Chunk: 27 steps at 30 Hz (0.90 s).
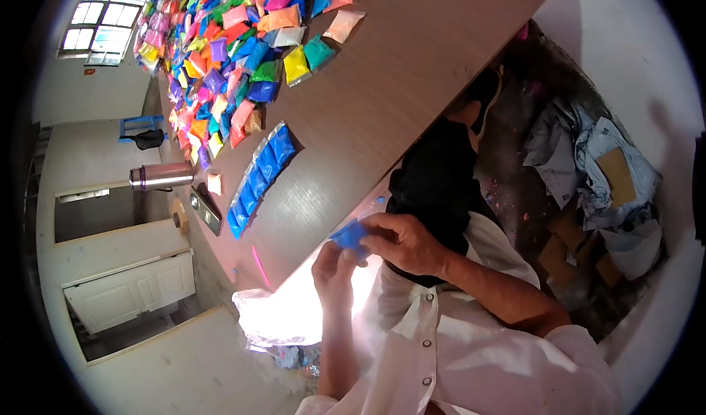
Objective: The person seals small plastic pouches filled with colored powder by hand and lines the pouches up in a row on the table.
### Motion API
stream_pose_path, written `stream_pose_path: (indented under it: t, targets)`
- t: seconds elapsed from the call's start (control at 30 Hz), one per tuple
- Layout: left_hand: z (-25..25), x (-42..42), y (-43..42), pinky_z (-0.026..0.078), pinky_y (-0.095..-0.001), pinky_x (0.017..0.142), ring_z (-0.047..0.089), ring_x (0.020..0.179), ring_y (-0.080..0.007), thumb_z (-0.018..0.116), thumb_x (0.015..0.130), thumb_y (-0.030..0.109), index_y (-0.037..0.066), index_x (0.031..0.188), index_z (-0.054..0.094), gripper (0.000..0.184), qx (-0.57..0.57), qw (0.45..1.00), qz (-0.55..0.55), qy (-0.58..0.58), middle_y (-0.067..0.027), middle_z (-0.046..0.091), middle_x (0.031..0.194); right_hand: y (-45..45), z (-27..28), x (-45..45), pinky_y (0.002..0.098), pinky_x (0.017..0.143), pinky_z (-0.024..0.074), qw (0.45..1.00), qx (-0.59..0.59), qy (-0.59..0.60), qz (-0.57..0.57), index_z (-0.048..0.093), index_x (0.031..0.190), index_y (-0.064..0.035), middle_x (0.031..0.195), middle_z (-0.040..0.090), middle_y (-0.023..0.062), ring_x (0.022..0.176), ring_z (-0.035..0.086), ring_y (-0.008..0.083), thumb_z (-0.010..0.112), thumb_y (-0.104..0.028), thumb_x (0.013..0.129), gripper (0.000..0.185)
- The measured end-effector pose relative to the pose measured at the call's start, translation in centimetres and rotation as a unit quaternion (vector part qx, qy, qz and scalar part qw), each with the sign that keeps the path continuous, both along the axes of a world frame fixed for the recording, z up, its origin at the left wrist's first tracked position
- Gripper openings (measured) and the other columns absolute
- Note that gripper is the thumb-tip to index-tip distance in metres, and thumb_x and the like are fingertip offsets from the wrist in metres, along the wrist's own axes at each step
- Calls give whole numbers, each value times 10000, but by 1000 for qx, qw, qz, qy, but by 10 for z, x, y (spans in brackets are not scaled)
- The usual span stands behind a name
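A small blue packet is held up between my two hands, just off the table's edge and above my lap. My left hand grips its lower left side with thumb and fingers. From the other side, my right hand pinches the packet, its fingers bent over the edge. On the table nearby lies a joined strip of blue packets. A thin pink stick or strip lies close to the table's near corner.
A large heap of colourful packets covers the far part of the brown table. A phone and a steel thermos stand by the left edge. Crumpled bags and cardboard lie on the floor at right; bright plastic hangs below.
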<state>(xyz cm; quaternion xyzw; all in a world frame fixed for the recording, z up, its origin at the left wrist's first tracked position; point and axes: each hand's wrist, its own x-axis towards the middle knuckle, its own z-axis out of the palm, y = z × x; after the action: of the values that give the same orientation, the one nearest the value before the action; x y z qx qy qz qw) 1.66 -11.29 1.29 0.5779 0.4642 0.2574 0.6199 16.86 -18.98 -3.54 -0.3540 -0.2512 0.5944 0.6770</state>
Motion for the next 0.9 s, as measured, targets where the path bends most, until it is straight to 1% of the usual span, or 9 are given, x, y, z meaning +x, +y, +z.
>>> stream_pose_path:
  t: [0.07, 0.2, 0.27, 0.4, 0.47, 0.6, 0.7, 0.77, 0.9]
  targets:
    - [6, 4, -6, 493, -275, 687, 604, 762, -120, 667, 1010, 183, 2, 952, 648, 191, -20, 999, -18, 39, -60, 678, 846, -1, 4, 0, 261, 828, 530, 999, -35, -5, -18, 624, 1266, 38, 997, 691, 37, 918, 642, 92, 641, -89, 999, 295]
    - [1, -8, -10, 489, -269, 668, 597, 731, -116, 671, 1011, 204, -9, 978, 659, 215, -12, 999, -14, 35, -65, 683, 854, -3, 7, -6, 254, 825, 528, 999, -32, 30, -6, 618, 1273, 41, 1000, 689, 32, 918, 640, 86, 640, -106, 1004, 308]
    - [4, -13, -12, 484, -266, 649, 591, 700, -116, 675, 1010, 218, -8, 980, 659, 228, 12, 998, -11, 66, -64, 682, 851, -5, 10, -6, 283, 826, 547, 999, -29, -27, 17, 562, 1315, 94, 1026, 672, 99, 926, 642, 125, 605, -65, 1022, 337]
    - [-1, -29, -18, 488, -267, 643, 587, 688, -116, 673, 1011, 221, -7, 984, 660, 230, 23, 998, 10, 56, -63, 681, 852, -6, 21, -8, 289, 803, 549, 996, -25, -61, 65, 553, 1327, 96, 1004, 667, 91, 892, 635, 119, 606, -58, 1020, 347]
    - [-4, -29, -23, 498, -273, 659, 597, 696, -121, 678, 1006, 218, -6, 982, 660, 226, -37, 999, 24, 19, -67, 682, 854, -5, 14, -16, 291, 776, 550, 999, -29, 1, 39, 553, 1314, 96, 981, 670, 84, 859, 634, 115, 612, -68, 1015, 346]
    - [-7, -33, -26, 503, -284, 673, 615, 707, -131, 690, 997, 215, -3, 987, 664, 220, -47, 999, 14, 22, -71, 683, 843, -3, 10, -24, 286, 762, 547, 998, -44, -43, 24, 561, 1282, 97, 963, 673, 80, 847, 636, 113, 617, -69, 1010, 324]
    - [-8, -40, -18, 492, -273, 660, 612, 705, -123, 701, 994, 226, 2, 980, 667, 228, -42, 999, 4, 0, -71, 685, 824, 1, 11, -30, 277, 751, 543, 999, -43, -13, 22, 576, 1237, 94, 953, 671, 75, 842, 629, 106, 620, -64, 1007, 283]
    - [-9, -45, -12, 485, -267, 654, 610, 703, -120, 706, 992, 231, 3, 976, 668, 232, -34, 999, -6, 0, -71, 686, 818, 3, 8, -33, 239, 796, 520, 999, -28, 0, 29, 633, 1236, 54, 1020, 679, 28, 906, 620, 71, 679, -151, 993, 322]
    - [-14, -57, -5, 493, -262, 660, 616, 707, -120, 723, 983, 227, 3, 969, 668, 231, -35, 999, -29, 5, -74, 693, 825, 9, 10, -36, 289, 764, 532, 996, -21, -90, 9, 613, 1158, 83, 936, 666, 64, 840, 622, 111, 624, -111, 996, 253]
